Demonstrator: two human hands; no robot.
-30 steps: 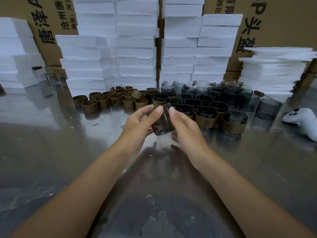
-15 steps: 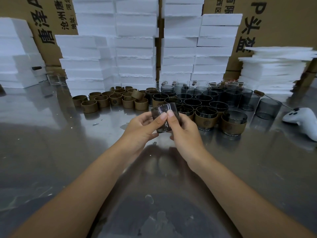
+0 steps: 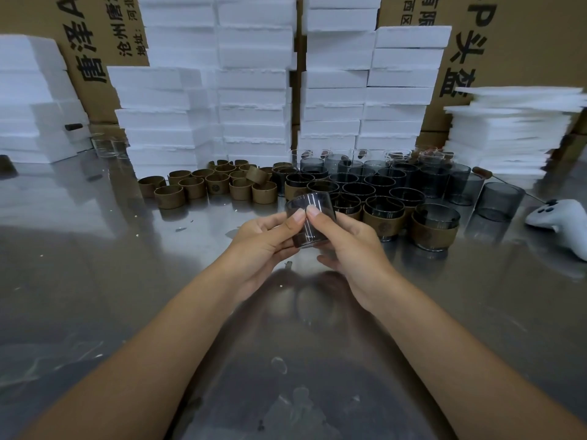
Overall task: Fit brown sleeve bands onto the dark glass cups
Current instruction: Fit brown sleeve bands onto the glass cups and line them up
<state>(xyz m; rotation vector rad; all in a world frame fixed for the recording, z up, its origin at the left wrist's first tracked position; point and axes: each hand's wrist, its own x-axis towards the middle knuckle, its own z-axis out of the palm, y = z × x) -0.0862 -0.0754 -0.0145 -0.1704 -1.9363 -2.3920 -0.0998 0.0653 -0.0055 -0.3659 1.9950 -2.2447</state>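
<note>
tabletop (image 3: pixel 95 281): shiny grey metal, and everything sits on it
left hand (image 3: pixel 263 242): fingers curled round the left side of the cup (image 3: pixel 313 217), thumb tip pressed on its front
right hand (image 3: pixel 349 246): pinches the right side of the cup, thumb tip right next to the other thumb
cup: dark glass with no band on it, held up above the tabletop between both hands, mouth up and tipped a little
step in hand: I think the cup is being made ready for a band, as neither hand has a band yet
how to do it well: keep one hand firm on the glass, as it looks slippery, fetch a band with the other hand, then slide it on straight so it sits flat all round
loose bands (image 3: pixel 219 185): brown rings bunched on the tabletop, past the hands and to the left
banded cups (image 3: pixel 384 217): just past the right hand, each wearing a brown band
bare cups (image 3: pixel 495 201): farther back on the right, no bands
controller (image 3: pixel 559 217): white, at the right edge
foam blocks (image 3: pixel 254 90): white stacks along the back
cardboard boxes (image 3: pixel 524 42): behind the foam
</note>
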